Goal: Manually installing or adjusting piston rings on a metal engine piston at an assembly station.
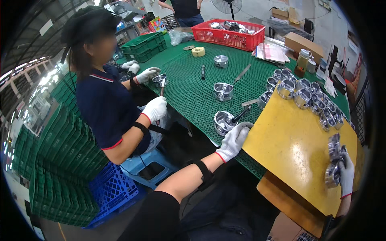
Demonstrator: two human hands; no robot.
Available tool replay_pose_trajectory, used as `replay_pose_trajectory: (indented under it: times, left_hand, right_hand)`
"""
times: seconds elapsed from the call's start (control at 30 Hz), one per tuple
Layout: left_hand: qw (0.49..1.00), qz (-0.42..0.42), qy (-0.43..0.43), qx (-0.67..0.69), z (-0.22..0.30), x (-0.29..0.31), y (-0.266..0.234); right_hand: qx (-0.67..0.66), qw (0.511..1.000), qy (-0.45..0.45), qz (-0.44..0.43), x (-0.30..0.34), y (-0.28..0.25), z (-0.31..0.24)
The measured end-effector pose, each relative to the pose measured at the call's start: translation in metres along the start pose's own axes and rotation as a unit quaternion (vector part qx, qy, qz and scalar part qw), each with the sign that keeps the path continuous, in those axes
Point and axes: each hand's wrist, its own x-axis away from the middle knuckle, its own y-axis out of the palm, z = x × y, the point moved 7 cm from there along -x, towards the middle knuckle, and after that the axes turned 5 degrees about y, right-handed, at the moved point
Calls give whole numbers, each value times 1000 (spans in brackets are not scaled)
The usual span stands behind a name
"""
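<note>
My left hand [234, 141], in a white glove with a red cuff, is closed at the left edge of a tilted yellow board [277, 136]. Just beyond it, a silver piston [223, 122] sits on the green mat, with a black marker [241, 114] leaning against it. At the board's right side my gloved right hand [346, 174] is closed around metal pistons, the nearer one [333, 174] below another [334, 146]. Several more pistons [302, 98] are grouped along the board's far edge. My right fingers are partly hidden.
Pistons [223, 91], a flat metal blade [242, 73], tape [198, 52] and a red crate [229, 35] are on the green table. A gloved co-worker [102, 100] works at left, holding a tool at a piston [159, 80]. Stacked green crates [64, 160] and a blue stool [148, 166] stand left.
</note>
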Motion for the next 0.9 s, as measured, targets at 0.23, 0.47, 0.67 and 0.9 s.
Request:
replay_pose_trajectory:
  times: [0.23,0.47,0.67,0.9]
  left_hand:
    - [985,47,120,-115,8,-3,4]
    - [985,55,-91,133,18,113,-51]
    - [960,-11,-212,184,14,197,-40]
    - [927,-141,-275,214,55,189,-3]
  right_hand:
    - [128,967,-221,-7,42,87,-141]
    - [225,948,-214,-65,36,136,-172]
    - [131,973,-186,-36,60,108,-152]
    - [57,985,-109,-119,137,109,-157]
